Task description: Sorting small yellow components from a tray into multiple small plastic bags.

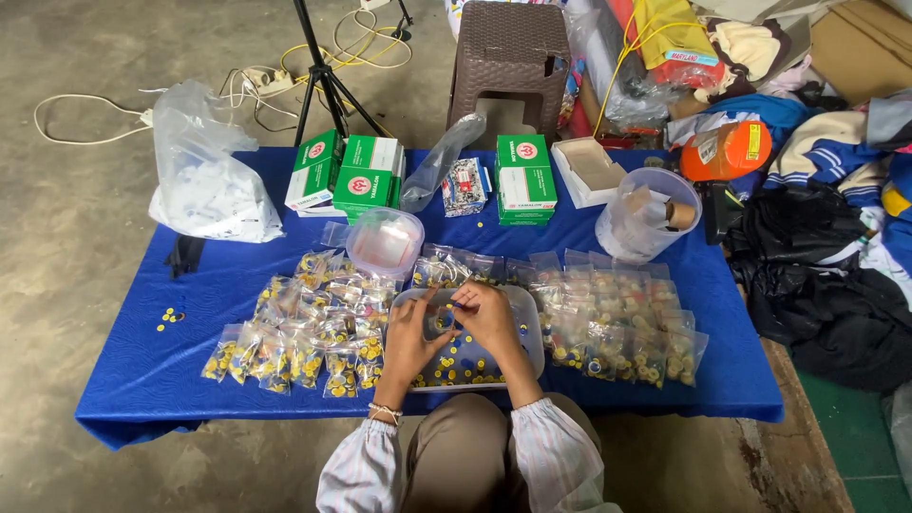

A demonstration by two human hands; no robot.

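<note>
A low table covered in a blue cloth (190, 370) stands on a bare concrete floor (76, 237), with white cables and a power strip (271, 81) trailing behind it beside the black legs of a tripod (323, 81). A brown plastic stool (508, 57) stands at the far edge, and heaps of clothing and bags (826, 266) crowd the right side.

The left hand (410, 334) and the right hand (489, 318) meet over a clear plastic tray (532, 328) lying flat at the near middle of the table, its long axis running left to right across the view. The tray holds loose small yellow and blue pieces. Both hands are curled, fingertips pinched together around a small clear bag (446, 321) between them; the bag is too small to tell which way it points.

Left of the tray lies a spread of filled clear packets (294, 342), each showing yellow and blue bits, and a second spread of packets (617, 323) lies on the right. Farther back stand green and white boxes (351, 176), another green box (524, 179), a round clear lidded container (385, 242), a clear tub (646, 214) and a bulging clear plastic bag (209, 180).
</note>
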